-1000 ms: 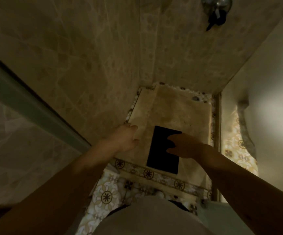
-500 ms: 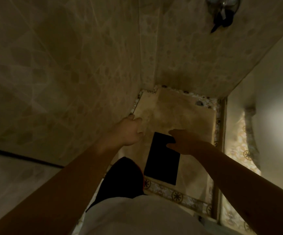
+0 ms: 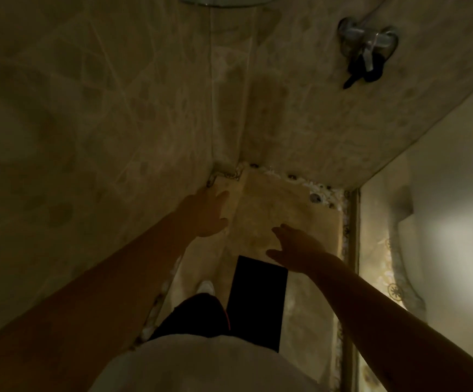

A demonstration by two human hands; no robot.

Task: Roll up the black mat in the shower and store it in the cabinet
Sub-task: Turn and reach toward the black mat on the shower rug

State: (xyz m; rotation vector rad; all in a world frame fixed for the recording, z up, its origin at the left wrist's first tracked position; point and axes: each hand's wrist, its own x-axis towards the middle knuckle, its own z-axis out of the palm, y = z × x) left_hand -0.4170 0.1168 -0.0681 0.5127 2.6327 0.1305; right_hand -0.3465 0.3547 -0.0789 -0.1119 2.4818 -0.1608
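Note:
A black rectangular mat (image 3: pixel 256 304) lies flat and unrolled on the beige shower floor (image 3: pixel 274 219), just right of my leg and foot. My left hand (image 3: pixel 208 215) is stretched forward over the floor's left side, near the left wall, fingers apart and holding nothing. Above and just beyond the mat's far right corner hovers my right hand (image 3: pixel 296 247), palm down, fingers spread, not touching the mat. No cabinet is in view.
Tiled walls close in on the left and at the back. A chrome tap (image 3: pixel 368 45) with something black hanging from it is on the back wall. A shower threshold (image 3: pixel 352 250) runs along the right, with patterned floor tiles (image 3: pixel 382 267) beyond.
I have stepped into the shower: my foot now stands left of the mat, which sits lower and nearer in view. Both hands have moved forward, past the mat's far edge.

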